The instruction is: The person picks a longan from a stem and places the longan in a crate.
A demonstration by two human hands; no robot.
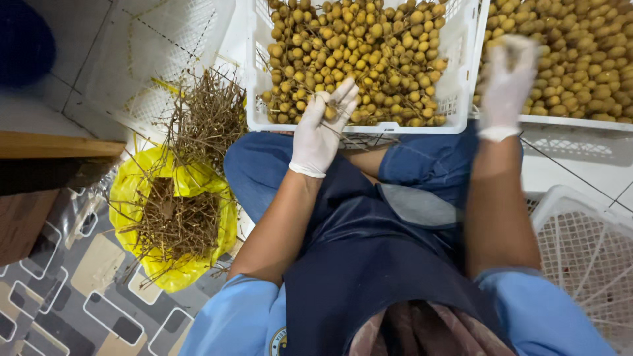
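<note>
- A white plastic crate (455,99) sits in front of the knees, full of small round yellow-brown fruits (356,53).
- A second white crate (567,122) of the same fruits stands just to its right.
- A yellow bag (132,191) on the floor at the left holds dry brown twigs (175,221).
- An empty white basket (587,244) lies at the right.
- The left hand (321,128), in a white glove, pinches one fruit (330,113) on a thin stem at the near edge of the first crate.
- The right hand (506,86), gloved too, is blurry above the second crate; I cannot tell its grip.
</note>
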